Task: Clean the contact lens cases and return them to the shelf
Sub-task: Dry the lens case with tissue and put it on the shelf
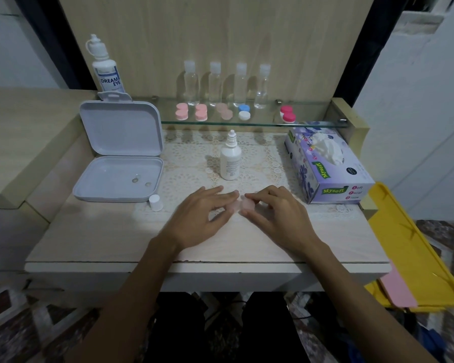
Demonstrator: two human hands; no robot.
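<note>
Both hands, left (203, 218) and right (274, 216), pinch a pale pink translucent lens case (241, 204) between fingertips above the pale wooden surface (116, 237); motion blur hides its detail.

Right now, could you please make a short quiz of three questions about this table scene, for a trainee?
1. True or false: the small white solution bottle on the lace mat stands uncapped.
2. What do the left hand and right hand hold together?
3. Which lies nearest the loose white cap? A) purple tissue box B) open grey plastic box C) glass shelf

Key: 1 true; 2 a pale pink lens case; 3 B.
</note>
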